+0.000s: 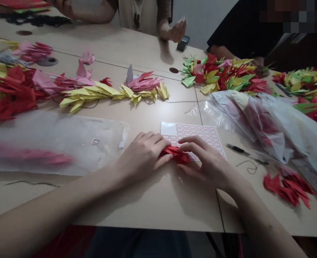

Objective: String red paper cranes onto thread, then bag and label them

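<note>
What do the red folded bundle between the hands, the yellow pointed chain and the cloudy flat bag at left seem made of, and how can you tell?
Red folded bundle: probably matte paper; creased, angular edges.
Yellow pointed chain: likely paper too; crisp, flat-faced folds.
Cloudy flat bag: seemingly frosted plastic; pink shapes show blurred through it.

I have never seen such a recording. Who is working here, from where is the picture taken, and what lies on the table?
There is no machine here: these are a person's bare left hand and right hand, seen from a camera on their head, looking forward and down. The left hand pinches a red folded paper; the right curls at its other end, its grip unclear. Partly beneath lies a sheet of red-outlined labels. On the table, a pen lies to the right, a cloudy plastic bag to the left, and yellow folded papers beyond. Farther across is another person's hand.
</note>
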A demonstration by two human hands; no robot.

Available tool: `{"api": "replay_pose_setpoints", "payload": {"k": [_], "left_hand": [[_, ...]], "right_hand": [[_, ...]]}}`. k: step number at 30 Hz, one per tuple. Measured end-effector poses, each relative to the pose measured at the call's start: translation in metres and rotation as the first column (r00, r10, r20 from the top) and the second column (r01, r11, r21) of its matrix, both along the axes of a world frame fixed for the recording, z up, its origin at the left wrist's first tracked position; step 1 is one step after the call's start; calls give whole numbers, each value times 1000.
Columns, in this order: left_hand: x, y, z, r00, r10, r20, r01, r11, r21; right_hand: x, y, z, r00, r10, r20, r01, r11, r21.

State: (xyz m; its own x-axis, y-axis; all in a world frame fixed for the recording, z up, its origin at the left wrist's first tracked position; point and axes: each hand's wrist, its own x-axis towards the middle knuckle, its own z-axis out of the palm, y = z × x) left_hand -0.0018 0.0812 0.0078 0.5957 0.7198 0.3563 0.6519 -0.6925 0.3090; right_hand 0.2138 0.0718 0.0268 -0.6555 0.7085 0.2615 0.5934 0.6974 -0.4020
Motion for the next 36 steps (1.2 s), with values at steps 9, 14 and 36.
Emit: {"api": "replay_pose_setpoints", "payload": {"k": [9,14,36], "left_hand": [[5,-3,2,998,-14,-63,18,997,78],[5,-1,0,1000,-15,-20,16,999,35],[0,3,-1,991,-59,123,46,993,107]], "right_hand": [[7,4,-1,1000,-12,-23,10,998,-64],[16,3,16,985,-104,139,124,981,-147],[20,12,15,970,-239,-38,193,862,-468]]}}
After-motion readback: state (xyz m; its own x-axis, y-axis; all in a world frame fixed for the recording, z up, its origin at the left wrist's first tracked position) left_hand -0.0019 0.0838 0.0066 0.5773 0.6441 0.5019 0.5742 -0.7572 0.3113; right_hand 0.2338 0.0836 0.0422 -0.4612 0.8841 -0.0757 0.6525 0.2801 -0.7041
